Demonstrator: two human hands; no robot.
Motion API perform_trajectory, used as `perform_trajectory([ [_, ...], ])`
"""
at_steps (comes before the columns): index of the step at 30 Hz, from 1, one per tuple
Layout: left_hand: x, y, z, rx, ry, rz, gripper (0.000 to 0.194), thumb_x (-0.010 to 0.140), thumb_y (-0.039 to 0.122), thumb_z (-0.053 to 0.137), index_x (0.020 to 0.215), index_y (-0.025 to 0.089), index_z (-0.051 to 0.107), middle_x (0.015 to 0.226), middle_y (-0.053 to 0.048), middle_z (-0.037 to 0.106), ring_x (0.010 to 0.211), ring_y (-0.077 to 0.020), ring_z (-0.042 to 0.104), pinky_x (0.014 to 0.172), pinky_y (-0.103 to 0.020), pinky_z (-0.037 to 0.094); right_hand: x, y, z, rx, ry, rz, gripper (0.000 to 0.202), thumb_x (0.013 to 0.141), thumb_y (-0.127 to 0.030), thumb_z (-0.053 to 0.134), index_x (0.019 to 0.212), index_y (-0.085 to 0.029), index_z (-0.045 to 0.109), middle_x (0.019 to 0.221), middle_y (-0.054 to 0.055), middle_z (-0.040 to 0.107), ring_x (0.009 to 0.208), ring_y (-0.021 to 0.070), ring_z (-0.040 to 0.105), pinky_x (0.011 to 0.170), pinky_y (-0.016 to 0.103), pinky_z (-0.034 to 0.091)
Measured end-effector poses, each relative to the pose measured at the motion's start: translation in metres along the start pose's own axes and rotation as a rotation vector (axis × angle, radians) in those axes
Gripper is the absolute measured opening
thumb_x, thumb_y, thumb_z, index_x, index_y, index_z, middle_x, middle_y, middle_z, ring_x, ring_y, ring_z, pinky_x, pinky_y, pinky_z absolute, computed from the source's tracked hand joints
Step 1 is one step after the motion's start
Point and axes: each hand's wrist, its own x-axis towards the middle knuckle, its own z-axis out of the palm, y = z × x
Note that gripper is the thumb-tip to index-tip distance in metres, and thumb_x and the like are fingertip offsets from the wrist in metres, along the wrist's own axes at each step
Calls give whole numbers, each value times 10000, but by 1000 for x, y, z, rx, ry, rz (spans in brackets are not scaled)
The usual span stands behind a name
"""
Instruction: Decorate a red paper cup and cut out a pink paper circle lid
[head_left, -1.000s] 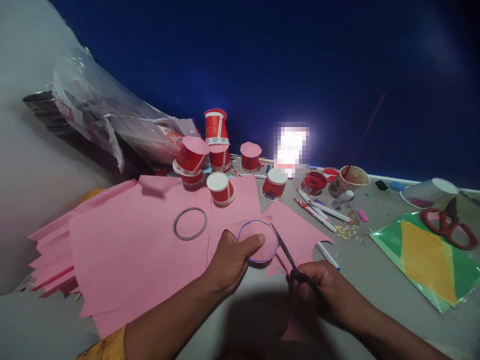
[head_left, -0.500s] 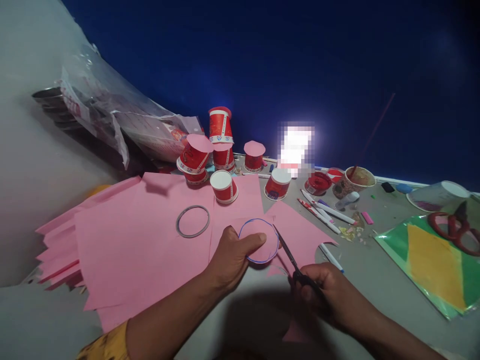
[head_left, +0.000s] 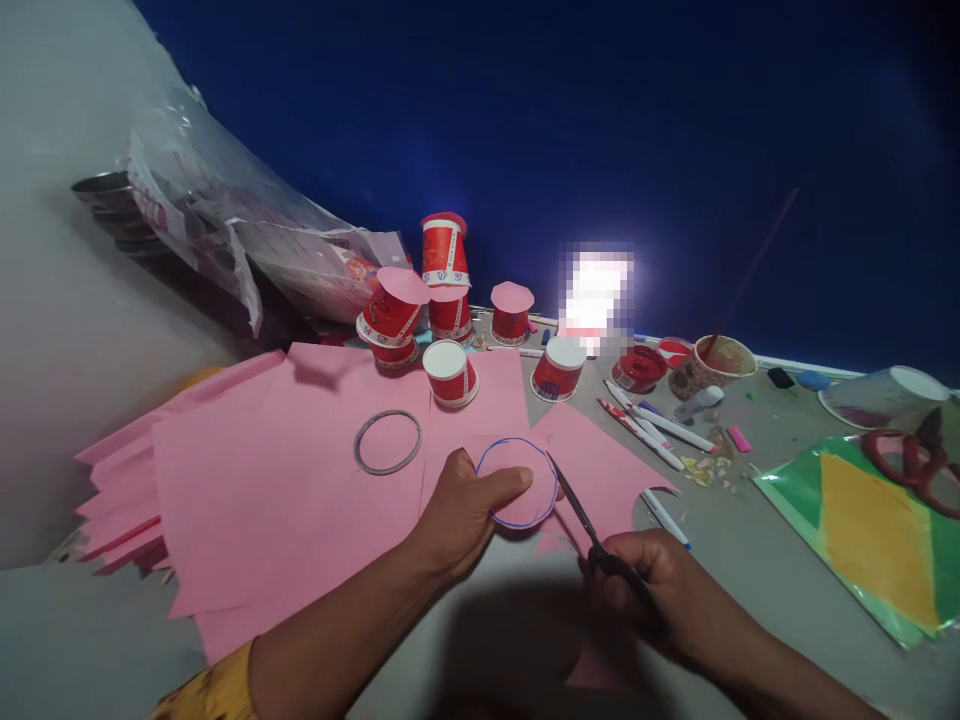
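Pink paper [head_left: 536, 508] marked with a blue circle sits in the left hand [head_left: 457, 520], its thumb pressed flat on the face and the other fingers mostly hidden underneath, closed enough to pinch it. Black scissors [head_left: 577, 508] are in the right hand [head_left: 667, 580], whose fingers curl around the handles; how far the handle loops are spread I cannot tell, though the blades look almost together. The long axis of the scissors slants from the near right to the far left, the tip just beside the circle's right edge; whether it touches the paper is unclear. Seen from the right hand, the marked paper lies to the left and slightly farther off, with the left hand nearer to it. Left of it, a grey ring [head_left: 358, 450] lies on a large pink sheet [head_left: 255, 490]; at the right, another pink sheet [head_left: 600, 465] rests on the counter [head_left: 735, 560]. Beyond stand a red cup [head_left: 452, 385] and a stack of cups [head_left: 445, 250], with print too small to read. Farther left, a plastic bag [head_left: 292, 265] carries blurred red lettering. To the right are markers [head_left: 645, 435], a red jar [head_left: 637, 372] with an illegible label, and red-handled scissors [head_left: 910, 462] on a green packet [head_left: 806, 460].
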Motion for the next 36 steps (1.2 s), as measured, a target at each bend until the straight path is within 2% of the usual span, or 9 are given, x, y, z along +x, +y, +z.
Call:
perform_trajectory([
  [5, 0, 4, 1, -9, -3, 8, 363, 591, 217, 894, 909, 63, 810, 777, -161, 813, 733, -351, 796, 777, -510, 646, 0, 2, -1, -48, 1, -11, 758, 666, -950, 672, 606, -211, 513, 576, -25, 420, 586, 122, 317, 524, 263, 244],
  [9, 0, 4, 0, 35, 13, 1, 307, 587, 215, 880, 846, 66, 809, 832, -167, 820, 748, -314, 780, 784, -455, 629, -1, 0, -1, -61, -2, 18, 742, 664, -930, 690, 600, -213, 510, 560, -27, 415, 575, 120, 316, 523, 264, 240],
  [13, 1, 3, 0, 78, 26, -5, 292, 572, 236, 879, 803, 76, 797, 777, -137, 794, 702, -275, 739, 717, -404, 596, -2, -3, 0, -18, -17, 11, 752, 644, -943, 694, 605, -212, 523, 548, -30, 426, 557, 113, 303, 513, 264, 234],
  [16, 1, 3, 0, 76, 15, 1, 289, 571, 235, 874, 799, 76, 798, 729, -116, 774, 682, -266, 723, 704, -396, 583, -2, -5, 1, 10, -22, 5, 757, 627, -944, 712, 603, -210, 528, 540, -36, 423, 548, 110, 307, 517, 264, 255],
  [24, 1, 2, -1, 94, 6, -6, 277, 577, 229, 858, 807, 82, 806, 757, -121, 782, 695, -263, 723, 716, -393, 578, -1, -3, 0, -19, -2, 0, 779, 642, -969, 680, 591, -209, 512, 547, -35, 400, 556, 111, 312, 515, 265, 248],
  [28, 1, 4, -1, 82, 0, -7, 265, 568, 223, 855, 785, 78, 808, 743, -124, 788, 669, -248, 722, 696, -377, 591, -2, -3, -1, -26, -12, -17, 784, 638, -969, 688, 595, -205, 518, 562, -27, 433, 566, 114, 328, 520, 265, 259],
  [36, 2, 3, -5, 30, -53, -68, 352, 599, 235, 879, 891, 59, 792, 748, -180, 799, 719, -344, 794, 660, -430, 639, -2, -2, -1, -36, -11, -9, 784, 653, -958, 688, 571, -208, 476, 545, -29, 425, 555, 104, 325, 530, 265, 255],
])
